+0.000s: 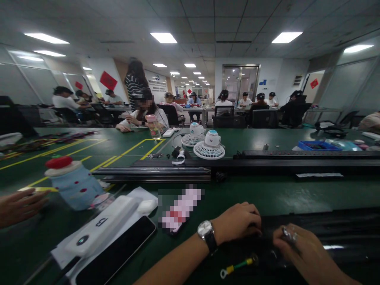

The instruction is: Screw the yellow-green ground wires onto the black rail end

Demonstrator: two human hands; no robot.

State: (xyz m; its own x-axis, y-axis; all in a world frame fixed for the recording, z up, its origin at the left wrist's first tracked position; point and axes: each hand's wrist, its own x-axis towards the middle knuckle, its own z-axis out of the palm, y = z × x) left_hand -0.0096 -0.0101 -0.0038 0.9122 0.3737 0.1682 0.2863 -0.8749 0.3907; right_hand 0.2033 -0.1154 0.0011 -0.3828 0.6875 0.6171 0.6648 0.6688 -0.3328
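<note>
My left hand [239, 222], with a silver-faced watch on its wrist, rests at the edge of a black plastic-wrapped piece [329, 221]. Its fingers curl down and their tips are hidden. To its right, my right hand [303, 247] has its fingers closed around a small shiny metal piece [289, 235]. A short green-and-yellow wire with a ring terminal [239, 267] lies on the dark surface below and between both hands.
A black phone [115, 253], a white device [103, 221], a blurred pink object [182, 209] and a blue bottle [75, 184] lie left. Another person's hand [22, 208] is at the left edge. Long black bars [154, 174] and two white fans [209, 146] stand beyond.
</note>
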